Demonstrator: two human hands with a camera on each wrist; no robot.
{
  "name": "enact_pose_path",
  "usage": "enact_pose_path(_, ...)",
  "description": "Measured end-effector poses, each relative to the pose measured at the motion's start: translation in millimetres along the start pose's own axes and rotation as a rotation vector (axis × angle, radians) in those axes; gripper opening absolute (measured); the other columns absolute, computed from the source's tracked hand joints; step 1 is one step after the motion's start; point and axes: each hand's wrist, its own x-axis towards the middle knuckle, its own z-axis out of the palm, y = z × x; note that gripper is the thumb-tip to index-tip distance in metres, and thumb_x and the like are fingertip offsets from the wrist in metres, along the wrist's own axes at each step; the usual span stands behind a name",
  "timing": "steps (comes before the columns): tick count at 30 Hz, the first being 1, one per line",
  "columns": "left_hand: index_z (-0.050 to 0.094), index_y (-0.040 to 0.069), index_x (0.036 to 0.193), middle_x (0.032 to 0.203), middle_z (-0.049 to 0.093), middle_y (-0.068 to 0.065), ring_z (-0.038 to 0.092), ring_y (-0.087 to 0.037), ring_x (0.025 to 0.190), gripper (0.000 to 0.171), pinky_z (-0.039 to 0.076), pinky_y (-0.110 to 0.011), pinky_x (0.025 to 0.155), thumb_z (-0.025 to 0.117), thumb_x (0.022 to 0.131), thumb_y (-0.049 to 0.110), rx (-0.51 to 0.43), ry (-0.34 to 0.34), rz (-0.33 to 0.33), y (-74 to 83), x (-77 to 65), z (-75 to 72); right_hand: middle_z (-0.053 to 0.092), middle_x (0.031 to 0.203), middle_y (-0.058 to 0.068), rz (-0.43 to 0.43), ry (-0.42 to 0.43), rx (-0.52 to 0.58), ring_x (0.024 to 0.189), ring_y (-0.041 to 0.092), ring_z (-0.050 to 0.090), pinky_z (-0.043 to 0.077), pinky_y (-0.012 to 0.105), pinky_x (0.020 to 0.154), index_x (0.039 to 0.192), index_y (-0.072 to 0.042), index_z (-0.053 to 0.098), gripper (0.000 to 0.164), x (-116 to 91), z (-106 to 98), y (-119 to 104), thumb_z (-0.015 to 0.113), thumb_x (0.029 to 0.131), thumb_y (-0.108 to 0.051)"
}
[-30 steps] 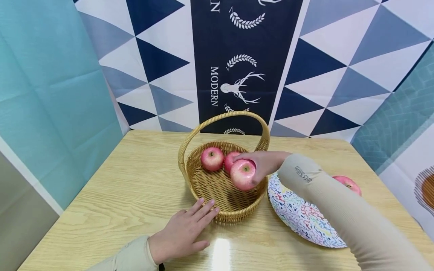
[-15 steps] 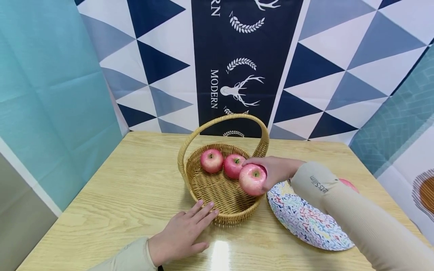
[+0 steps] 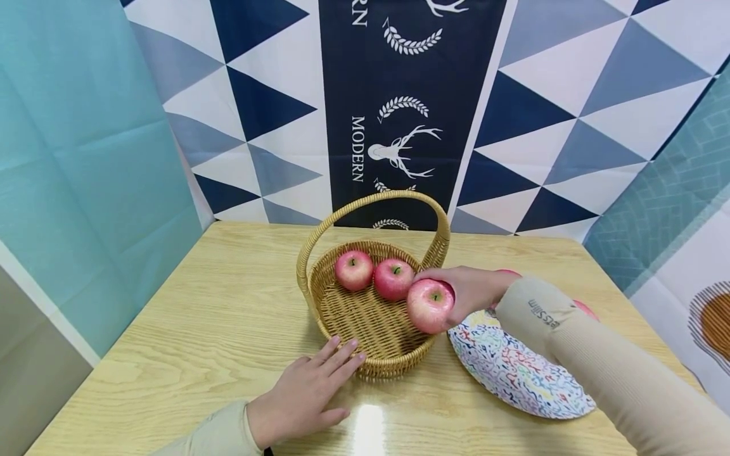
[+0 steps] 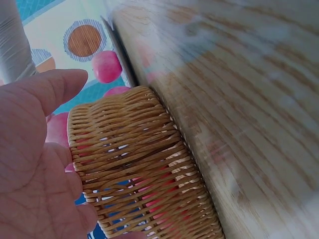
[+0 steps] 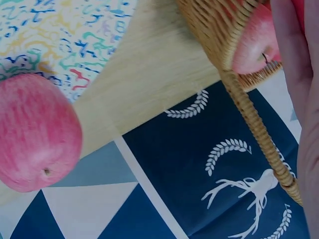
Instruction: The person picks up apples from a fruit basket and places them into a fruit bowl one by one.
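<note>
One round, glossy pink-red apple [image 3: 429, 306] is gripped in the right hand [image 3: 472, 290], with the digits curved around its right side and the stem end facing up. The right forearm, in a long beige ribbed sleeve [image 3: 618, 370], enters from the lower right. The held apple is at the right rim of the round, tan woven-wicker basket [image 3: 393, 367], in front of the right foot of its arched handle [image 3: 371, 201]; contact with the basket cannot be determined. The left hand [image 3: 305, 394] is palm down and grasps no object; its fingers extend onto the near-left rim, thumb set apart.

Inside the basket, toward the far wall, two apples sit side by side: a pink-and-pale-yellow apple [image 3: 355, 272] at left and a redder apple [image 3: 393, 282] at right, next to the held one. A round white plate with multicoloured squiggles [image 3: 519, 373] lies on the pale wood-grain table [image 3: 199, 354], just right of the basket. The right sleeve crosses the plate and obstructs the head view of further apples [image 3: 585, 309] behind it. The right wrist view shows a large pink-red apple [image 5: 37, 132] overlapping the plate's edge.
</note>
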Motion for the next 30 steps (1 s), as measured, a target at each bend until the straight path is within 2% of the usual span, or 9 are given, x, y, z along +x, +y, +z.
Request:
enact_pose_path(12,0.036,0.012,0.149,0.153,0.032,-0.009,0.032,-0.030,0.138,0.077,0.052,-0.042,0.080,0.064,0.087,0.048,0.004,-0.018,-0.014,0.6,0.4,0.0,0.061,0.113,0.001,0.013,0.074,-0.015,0.101,0.022,0.057,0.049,0.034,0.085,0.132,-0.010,0.050,0.073,-13,-1,3,0.080,0.067,-0.023)
enact_pose_path(17,0.036,0.012,0.149,0.153,0.033,-0.009,0.033,-0.030,0.138,0.077,0.052,-0.042,0.079,0.064,0.087,0.048,0.007,-0.007,-0.010,0.8,0.9,-0.1,0.062,0.112,-0.003,-0.024,0.108,-0.122,0.098,0.016,0.059,0.049,0.030,0.084,0.131,-0.008,0.049,0.073,-28,-1,11,0.079,0.068,-0.029)
enact_pose_path(20,0.036,0.012,0.149,0.153,0.033,-0.009,0.034,-0.030,0.138,0.077,0.052,-0.041,0.078,0.064,0.087,0.049,0.017,0.002,-0.005,0.5,1.1,-0.2,0.062,0.110,-0.004,-0.039,0.126,-0.148,0.096,0.013,0.059,0.051,0.030,0.081,0.129,-0.008,0.050,0.072,-35,-1,16,0.079,0.068,-0.032)
enact_pose_path(27,0.037,0.010,0.148,0.153,0.033,-0.010,0.034,-0.031,0.137,0.077,0.052,-0.039,0.076,0.064,0.087,0.049,0.021,0.007,-0.003,2.3,-0.2,-1.0,0.061,0.105,-0.001,-0.012,0.170,-0.101,0.093,0.013,0.057,0.052,0.031,0.075,0.125,-0.011,0.053,0.068,-52,2,24,0.079,0.065,-0.031)
enact_pose_path(30,0.038,0.010,0.147,0.152,0.034,-0.010,0.036,-0.031,0.136,0.077,0.052,-0.038,0.075,0.064,0.086,0.049,0.024,0.017,0.002,3.3,-0.1,-1.2,0.060,0.106,0.000,0.014,0.199,-0.114,0.094,0.013,0.055,0.052,0.031,0.075,0.125,-0.010,0.053,0.070,-62,2,28,0.079,0.063,-0.031)
